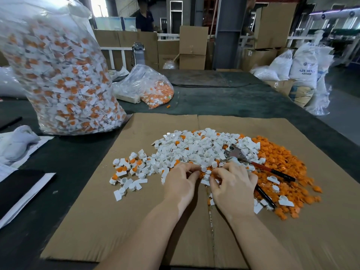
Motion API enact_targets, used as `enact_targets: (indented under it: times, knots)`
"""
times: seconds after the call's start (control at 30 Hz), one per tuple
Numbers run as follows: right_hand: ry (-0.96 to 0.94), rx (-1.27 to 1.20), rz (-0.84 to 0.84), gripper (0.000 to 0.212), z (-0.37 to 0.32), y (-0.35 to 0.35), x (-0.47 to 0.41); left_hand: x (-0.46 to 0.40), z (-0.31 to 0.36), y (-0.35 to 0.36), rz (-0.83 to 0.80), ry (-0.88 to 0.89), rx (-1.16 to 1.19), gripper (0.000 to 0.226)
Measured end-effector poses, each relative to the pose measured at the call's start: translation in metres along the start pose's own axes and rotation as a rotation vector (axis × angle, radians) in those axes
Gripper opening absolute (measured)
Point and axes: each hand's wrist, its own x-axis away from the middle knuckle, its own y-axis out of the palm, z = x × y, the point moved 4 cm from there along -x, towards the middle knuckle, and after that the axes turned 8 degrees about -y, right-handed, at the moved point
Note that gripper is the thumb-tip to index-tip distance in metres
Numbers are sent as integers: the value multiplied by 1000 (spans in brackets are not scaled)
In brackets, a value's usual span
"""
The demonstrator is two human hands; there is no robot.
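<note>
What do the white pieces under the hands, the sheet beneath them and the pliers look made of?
The white pieces: moulded plastic, matte, uniform shapes. The sheet: brown cardboard, dull, creased down the middle. The pliers: bare grey metal head, probably steel; red and black handles, likely plastic-coated.

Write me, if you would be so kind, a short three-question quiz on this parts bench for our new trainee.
1. True or false: the pliers lie on the pile, and neither the left hand nor the right hand holds them.
2. What lies under the loose white parts and orange caps? A: a metal tray. B: a cardboard sheet. C: a blue cloth.
3. On which side of the person does the tall clear bag of parts stand?

Key: 1 true; 2 B; 3 the left side.
</note>
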Motion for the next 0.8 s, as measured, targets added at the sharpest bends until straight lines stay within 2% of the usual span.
enact_targets:
  times: [0.4,0.53,0.6,0.67,0.8]
  knots:
    - [42,13,-112,11,1,7,-1,8,1,5,16,19,-24,31]
    - [24,-23,-59,12,1,3,-2,7,-2,5,-6,14,-30,29]
    - [-17,-86,6,14,-1,-2,-3,6,-3,5,-7,20,-1,22]
    - [-56,-206,48,14,-3,-6,-3,6,-4,5,-7,12,59,25]
    - [-13,-427,12,12,-1,-7,-2,7,-5,6,-31,4,162,24]
